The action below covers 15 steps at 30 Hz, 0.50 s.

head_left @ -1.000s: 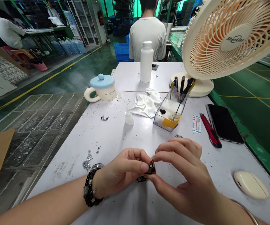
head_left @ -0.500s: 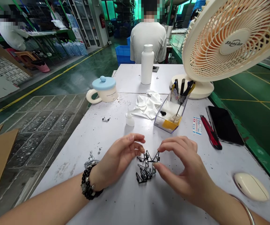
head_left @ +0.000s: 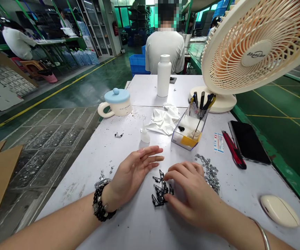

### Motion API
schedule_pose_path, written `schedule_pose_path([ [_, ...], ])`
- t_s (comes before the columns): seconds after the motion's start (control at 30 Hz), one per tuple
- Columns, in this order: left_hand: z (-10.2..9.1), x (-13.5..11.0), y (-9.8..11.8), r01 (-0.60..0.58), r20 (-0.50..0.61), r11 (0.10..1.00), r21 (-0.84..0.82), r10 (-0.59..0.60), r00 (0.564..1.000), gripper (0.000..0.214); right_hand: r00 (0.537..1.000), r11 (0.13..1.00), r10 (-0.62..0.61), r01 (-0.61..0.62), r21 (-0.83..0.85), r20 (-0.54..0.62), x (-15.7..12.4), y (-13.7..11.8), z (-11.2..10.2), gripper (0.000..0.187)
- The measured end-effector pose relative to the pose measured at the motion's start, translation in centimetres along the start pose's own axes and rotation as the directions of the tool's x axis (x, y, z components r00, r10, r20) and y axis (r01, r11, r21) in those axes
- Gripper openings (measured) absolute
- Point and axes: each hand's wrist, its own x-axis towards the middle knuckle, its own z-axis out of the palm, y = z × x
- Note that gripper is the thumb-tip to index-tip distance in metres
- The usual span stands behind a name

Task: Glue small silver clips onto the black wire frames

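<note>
My left hand hovers over the table with its fingers stretched out and holds nothing. Below and right of its fingertips lies a heap of small black, angular clip-like parts. My right hand bends over the right side of that heap, thumb and forefinger pinched about one of the black parts; its fingers partly cover the heap. Just beyond the right hand are loose small silvery pieces, some hidden behind it. A few more silvery bits rest by my left wrist.
A small dropper bottle, crumpled white tissue and a clear organizer with pens stand ahead. At right are a red cutter, a phone and a cream case. A lidded mug, white bottle and fan stand farther back.
My right hand has moved left and down onto the heap, bringing the silvery pieces behind it into view. My left hand's fingers have straightened. The view has tilted slightly up.
</note>
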Motion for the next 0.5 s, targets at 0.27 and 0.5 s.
schedule_pose_path([
  [0.27, -0.3, 0.0, -0.2, -0.042, 0.01, 0.994, 0.099, 0.041, 0.999, 0.022, 0.996, 0.997, -0.038, 0.033, -0.063, -0.077, -0.4, 0.2, 0.2, 0.016],
  [0.5, -0.3, -0.2, -0.2, -0.161, 0.068, 0.936, 0.312, 0.147, 0.987, 0.026, 0.85, 0.792, -0.486, 0.331, -0.512, -0.202, 0.3, 1.8, 0.5, 0.028],
])
